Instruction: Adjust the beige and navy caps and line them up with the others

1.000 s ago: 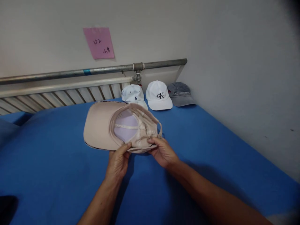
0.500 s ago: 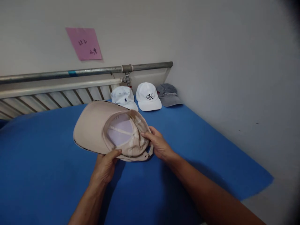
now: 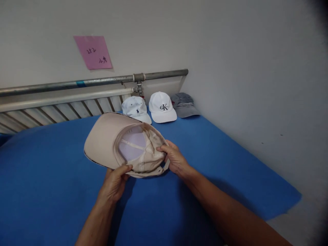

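The beige cap [image 3: 123, 143] was upside down, held up just over the blue cover [image 3: 51, 191], so its pale inside showed. The left hand [image 3: 114, 182] pinched the near rim with thumb on top. The right hand [image 3: 174, 159] pinched the soft back part, close to the strap, with its thumb pushed into the cloth.

Three more caps sat in a row by the wall: a white cap with a small horse [image 3: 134, 107], a white cap with letters [image 3: 162, 106] and a grey cap [image 3: 183, 104] (they were well apart from the hands).

I think the soft back could get squashed or creased if the right thumb pushed too hard. The cap could also slip and flop down if one pinch let go.
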Available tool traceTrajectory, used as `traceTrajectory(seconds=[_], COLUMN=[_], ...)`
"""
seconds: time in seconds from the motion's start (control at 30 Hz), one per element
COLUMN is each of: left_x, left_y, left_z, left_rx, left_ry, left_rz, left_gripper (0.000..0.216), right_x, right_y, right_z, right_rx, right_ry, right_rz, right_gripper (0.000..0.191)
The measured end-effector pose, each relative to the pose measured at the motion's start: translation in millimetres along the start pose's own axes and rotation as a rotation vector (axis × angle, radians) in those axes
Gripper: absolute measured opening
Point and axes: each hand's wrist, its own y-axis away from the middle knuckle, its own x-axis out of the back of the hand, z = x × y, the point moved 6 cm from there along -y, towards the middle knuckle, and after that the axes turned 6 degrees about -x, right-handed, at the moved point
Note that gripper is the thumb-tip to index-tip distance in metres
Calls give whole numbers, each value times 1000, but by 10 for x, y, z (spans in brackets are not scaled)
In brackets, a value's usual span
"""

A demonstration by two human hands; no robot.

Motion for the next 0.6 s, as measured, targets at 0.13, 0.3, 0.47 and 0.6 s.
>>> traceTrajectory(seconds=[0.13,0.3,0.47,0.6], left_x=[-10,22,50,97], left_y=[7,-2,-29,-63], left_z=[15,15,-4,4], left_rx=[33,45,-3,-70], left_ry=[31,18,-13,-14], left_rz=[7,8,10,93], left_gripper=[27,26,22,23], right_x=[-3,-26,-31,-50], right_y=[10,30,54,131], right_z=[-16,-40,-71,-181], right_rx=[10,27,73,192], right_ry=[-22,-6,112,319], right_rz=[-24,-60,-46,-39], right_gripper=[29,25,23,22])
